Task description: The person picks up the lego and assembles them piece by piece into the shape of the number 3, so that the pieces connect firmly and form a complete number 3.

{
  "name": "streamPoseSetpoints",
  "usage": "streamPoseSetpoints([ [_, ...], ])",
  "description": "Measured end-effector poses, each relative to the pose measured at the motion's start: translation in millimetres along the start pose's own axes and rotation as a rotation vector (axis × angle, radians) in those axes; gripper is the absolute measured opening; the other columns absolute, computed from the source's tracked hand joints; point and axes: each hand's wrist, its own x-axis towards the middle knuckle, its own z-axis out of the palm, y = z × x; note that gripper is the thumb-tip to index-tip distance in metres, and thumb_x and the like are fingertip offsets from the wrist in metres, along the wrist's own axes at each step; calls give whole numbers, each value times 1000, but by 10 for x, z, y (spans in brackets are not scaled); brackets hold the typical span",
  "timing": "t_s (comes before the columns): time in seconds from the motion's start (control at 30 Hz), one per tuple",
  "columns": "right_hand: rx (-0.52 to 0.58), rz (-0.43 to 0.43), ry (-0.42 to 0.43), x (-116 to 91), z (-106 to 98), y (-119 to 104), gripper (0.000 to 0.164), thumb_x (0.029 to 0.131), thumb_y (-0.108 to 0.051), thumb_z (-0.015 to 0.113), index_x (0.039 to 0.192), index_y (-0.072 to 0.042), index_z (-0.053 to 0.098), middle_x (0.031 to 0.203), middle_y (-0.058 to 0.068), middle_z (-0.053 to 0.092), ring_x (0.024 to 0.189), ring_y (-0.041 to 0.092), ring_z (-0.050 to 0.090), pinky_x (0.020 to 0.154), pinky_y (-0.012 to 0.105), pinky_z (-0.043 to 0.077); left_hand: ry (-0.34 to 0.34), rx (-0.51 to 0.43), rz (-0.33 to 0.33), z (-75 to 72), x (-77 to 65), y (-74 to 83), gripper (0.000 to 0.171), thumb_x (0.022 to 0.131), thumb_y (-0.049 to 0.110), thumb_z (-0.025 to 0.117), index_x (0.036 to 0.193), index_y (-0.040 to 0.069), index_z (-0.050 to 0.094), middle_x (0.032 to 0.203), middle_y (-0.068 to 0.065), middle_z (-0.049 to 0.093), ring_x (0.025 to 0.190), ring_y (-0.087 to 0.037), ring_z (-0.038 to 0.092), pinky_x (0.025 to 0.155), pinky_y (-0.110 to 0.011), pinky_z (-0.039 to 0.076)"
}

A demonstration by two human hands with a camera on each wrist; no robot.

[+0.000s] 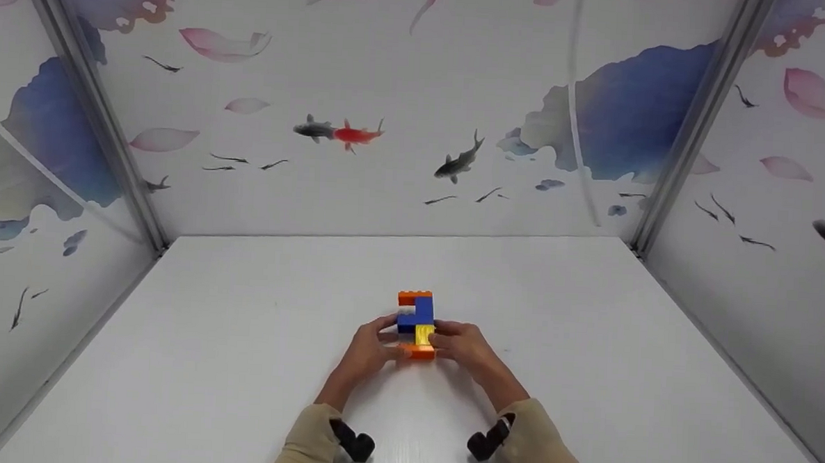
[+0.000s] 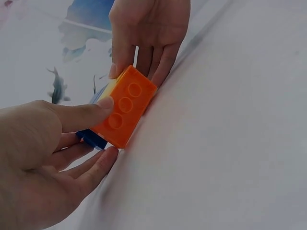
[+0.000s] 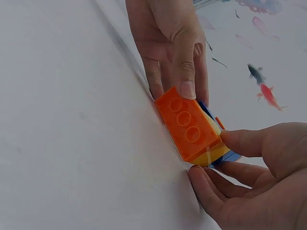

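On the white table, a joined piece of building bricks lies between both hands in the head view. It has an orange brick (image 1: 421,354) at the near end, a yellow brick (image 1: 425,335), blue bricks (image 1: 424,308) and another orange brick (image 1: 414,297) at the far end. My left hand (image 1: 370,346) holds its left side, thumb on the near orange brick (image 2: 130,103), whose hollow underside with round tubes faces me. From the right, my right hand (image 1: 468,345) grips it, thumb at the yellow brick (image 3: 218,154). Fingers partly hide the blue bricks.
The white tabletop (image 1: 242,307) spreads around the hands. Printed panels with fish and petals (image 1: 418,106) stand behind it and at both sides, with metal posts (image 1: 91,92) at the corners. A black wrist mount (image 1: 354,443) sticks out from each sleeve.
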Motion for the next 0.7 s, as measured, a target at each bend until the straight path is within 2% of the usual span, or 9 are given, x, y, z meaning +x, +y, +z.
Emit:
streamPoseSetpoints([
  [0.4, 1, 19, 32, 25, 49, -1, 49, 99, -16, 61, 144, 0, 51, 145, 19, 56, 123, 27, 62, 109, 44, 49, -6, 3, -2, -2, -14, 2, 68, 92, 12, 72, 151, 4, 40, 153, -19, 47, 131, -35, 58, 107, -47, 50],
  [0.7, 12, 29, 70, 11, 56, -5, 47, 98, -16, 62, 142, -1, 54, 144, 18, 57, 119, 25, 64, 107, 43, 51, -6, 7, -37, 8, -2, 25, 68, 92, 16, 73, 152, 5, 41, 153, -18, 47, 130, -35, 58, 108, -47, 48],
])
